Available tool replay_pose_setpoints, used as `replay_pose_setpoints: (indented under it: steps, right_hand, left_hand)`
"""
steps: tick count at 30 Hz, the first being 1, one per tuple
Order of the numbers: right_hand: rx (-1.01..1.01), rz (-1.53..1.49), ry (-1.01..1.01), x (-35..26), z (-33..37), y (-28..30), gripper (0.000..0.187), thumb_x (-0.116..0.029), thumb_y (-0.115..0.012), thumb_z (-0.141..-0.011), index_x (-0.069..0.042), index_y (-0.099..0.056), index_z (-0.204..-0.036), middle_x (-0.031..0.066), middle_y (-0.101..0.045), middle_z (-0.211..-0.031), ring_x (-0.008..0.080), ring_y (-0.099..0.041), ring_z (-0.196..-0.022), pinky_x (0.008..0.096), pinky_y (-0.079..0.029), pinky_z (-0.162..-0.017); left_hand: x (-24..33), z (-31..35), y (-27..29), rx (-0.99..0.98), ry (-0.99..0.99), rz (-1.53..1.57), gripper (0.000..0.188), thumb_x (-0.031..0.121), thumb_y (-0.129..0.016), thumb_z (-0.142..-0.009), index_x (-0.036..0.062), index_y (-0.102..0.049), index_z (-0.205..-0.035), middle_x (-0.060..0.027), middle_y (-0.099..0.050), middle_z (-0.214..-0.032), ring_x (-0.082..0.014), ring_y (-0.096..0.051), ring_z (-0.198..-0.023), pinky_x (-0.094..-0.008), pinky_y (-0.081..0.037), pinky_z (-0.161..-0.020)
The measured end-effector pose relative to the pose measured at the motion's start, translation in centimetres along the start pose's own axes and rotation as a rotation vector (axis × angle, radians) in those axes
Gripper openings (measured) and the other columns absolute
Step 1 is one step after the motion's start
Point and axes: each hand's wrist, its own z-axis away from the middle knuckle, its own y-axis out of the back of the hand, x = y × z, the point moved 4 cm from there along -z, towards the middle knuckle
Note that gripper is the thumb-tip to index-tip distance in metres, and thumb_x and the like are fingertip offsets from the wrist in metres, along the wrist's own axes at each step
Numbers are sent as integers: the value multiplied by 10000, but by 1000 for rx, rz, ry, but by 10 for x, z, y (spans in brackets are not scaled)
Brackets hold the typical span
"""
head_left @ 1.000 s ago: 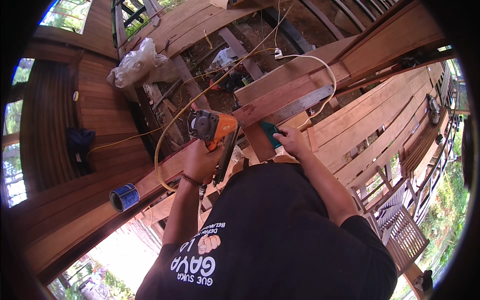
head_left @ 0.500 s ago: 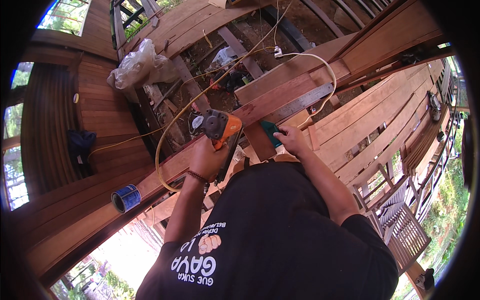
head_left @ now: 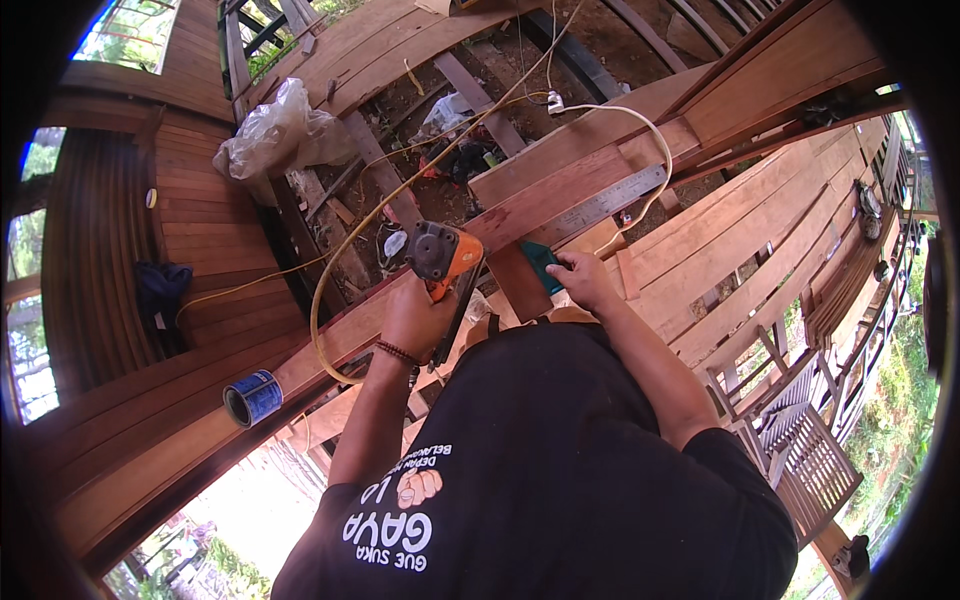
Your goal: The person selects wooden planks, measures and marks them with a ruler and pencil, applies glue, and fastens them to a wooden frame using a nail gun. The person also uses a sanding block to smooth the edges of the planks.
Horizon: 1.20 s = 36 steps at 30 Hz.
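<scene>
Below the nail gun [head_left: 438, 255], a black shirt [head_left: 570, 450] bears white lettering; beyond the nail gun, to its left, sits a crumpled clear bag [head_left: 285, 135], and nearer left an open tin [head_left: 263, 393] with a blue printed label, its inside too dark to tell. The left hand [head_left: 415, 312] has fingers wrapped round the nail gun's handle; right of it, the right hand [head_left: 585, 280] reaches forward, fingers closed on a green tool [head_left: 540, 263].

Orange and black nail gun [head_left: 450, 252]
</scene>
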Motion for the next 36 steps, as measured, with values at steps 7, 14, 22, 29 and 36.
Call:
replay_pose_setpoints:
  steps: [7,14,22,29,36]
  right_hand:
    - [-2,6,-8,2,-1,0,236,-187,-681,-875,13,-704,-999,116,-694,-775,139,-628,-700,318,-494,-672]
    - [13,29,13,11,-5,-1,255,-204,-688,-860,14,-707,-991,152,-683,-762,204,-650,-696,351,-495,-666]
    - [17,8,10,9,-4,-2,263,-228,-691,-857,6,-707,-977,170,-675,-760,244,-659,-700,375,-494,-669]
    - [18,62,-7,1,-1,1,237,-195,-686,-867,4,-708,-993,124,-694,-771,154,-640,-698,322,-497,-668]
    - [14,43,6,-2,0,1,236,-194,-686,-865,7,-705,-986,135,-688,-768,162,-640,-697,329,-495,-666]
  left_hand:
    - [-2,-1,-2,22,-47,-25,310,225,-648,-801,-43,-642,-957,-278,-672,-875,-450,-650,-883,-491,-514,-782]
    - [-4,-1,-4,23,-41,-6,314,220,-652,-800,-42,-639,-971,-283,-671,-884,-456,-646,-891,-495,-512,-792]
    - [-10,-2,-7,8,-27,-24,309,216,-650,-804,-49,-633,-961,-286,-670,-883,-459,-646,-889,-496,-512,-793]
    - [-8,-1,-7,5,-15,-25,309,216,-647,-810,-55,-632,-957,-291,-668,-890,-461,-644,-891,-501,-510,-797]
    - [-8,-2,-7,21,-33,-54,321,218,-651,-803,-62,-630,-958,-301,-665,-902,-468,-639,-905,-502,-509,-809]
